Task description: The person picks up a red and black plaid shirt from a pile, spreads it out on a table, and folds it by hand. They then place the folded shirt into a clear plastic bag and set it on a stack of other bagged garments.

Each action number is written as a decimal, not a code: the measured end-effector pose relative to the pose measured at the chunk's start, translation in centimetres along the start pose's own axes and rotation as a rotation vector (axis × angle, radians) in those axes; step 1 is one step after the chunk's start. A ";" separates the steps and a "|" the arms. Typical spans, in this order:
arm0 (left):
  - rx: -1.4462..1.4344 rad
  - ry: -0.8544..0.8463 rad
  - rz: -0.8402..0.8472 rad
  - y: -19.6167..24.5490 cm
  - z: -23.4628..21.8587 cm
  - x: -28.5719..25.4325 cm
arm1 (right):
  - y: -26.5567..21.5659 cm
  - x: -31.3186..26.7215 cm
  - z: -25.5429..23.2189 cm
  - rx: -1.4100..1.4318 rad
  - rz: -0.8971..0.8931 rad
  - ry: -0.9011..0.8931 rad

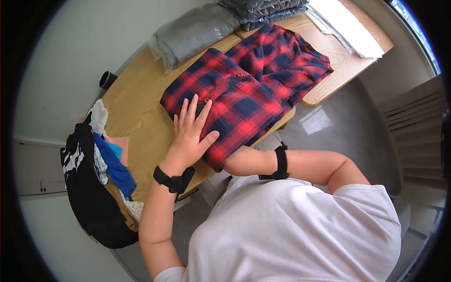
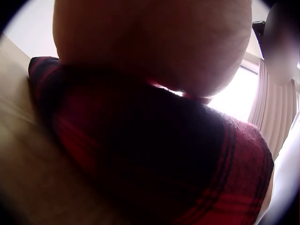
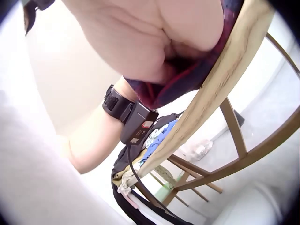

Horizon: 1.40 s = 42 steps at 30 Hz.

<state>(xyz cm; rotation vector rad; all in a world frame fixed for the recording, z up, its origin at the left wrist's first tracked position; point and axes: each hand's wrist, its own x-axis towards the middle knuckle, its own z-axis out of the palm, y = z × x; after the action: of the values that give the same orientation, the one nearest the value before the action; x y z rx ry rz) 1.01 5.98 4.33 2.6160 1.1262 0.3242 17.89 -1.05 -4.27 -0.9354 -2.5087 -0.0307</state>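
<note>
A red and navy plaid shirt (image 1: 246, 105) with brown buttons lies folded on the wooden table, its lower part at the front edge. My left hand (image 1: 188, 136) rests on its left part, fingers straight and thumb out to the side; in the left wrist view the palm (image 2: 154, 42) is over the dark cloth (image 2: 159, 140). My right hand (image 1: 238, 160) is mostly hidden under the shirt's lower edge. In the right wrist view that hand (image 3: 154, 40) grips the cloth (image 3: 185, 82) beside the table edge, its fingertips hidden in the fabric.
Grey clothes in clear plastic (image 1: 195, 33) and stacked dark packages (image 1: 265, 11) stand at the back. White flat packets (image 1: 345, 28) lie at the back right. Mixed clothes (image 1: 89, 188) hang over the left edge, near a black cup (image 1: 108, 80).
</note>
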 end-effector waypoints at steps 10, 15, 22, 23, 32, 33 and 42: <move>0.280 -0.111 -0.010 2.1 0.6 -0.1 | 9.7 -1.3 -12.1 0.609 0.823 0.349; 0.250 -0.077 -0.012 1.8 0.3 -0.3 | 10.8 -0.6 -10.4 0.978 1.039 0.246; 0.142 -0.018 0.001 0.5 -0.8 0.0 | 11.9 -1.1 -11.4 1.215 1.101 0.048; 0.148 -0.037 -0.002 0.5 -0.5 0.1 | 12.3 -1.1 -11.3 1.006 1.150 -0.072; 0.175 -0.114 -0.049 1.2 -0.5 0.5 | 13.6 5.5 -12.1 0.028 0.376 -0.264; 0.185 -0.127 -0.047 1.3 -0.7 0.6 | 13.7 6.2 -11.9 0.003 0.418 -0.510; -0.135 0.036 -0.093 -0.6 -0.1 0.0 | 15.7 7.0 -10.5 0.012 0.428 -0.635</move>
<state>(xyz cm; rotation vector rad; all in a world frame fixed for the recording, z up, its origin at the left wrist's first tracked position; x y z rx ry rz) 0.61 6.41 4.25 2.4411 1.1897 0.4136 27.41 13.47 6.02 -1.6655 -2.7736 0.4856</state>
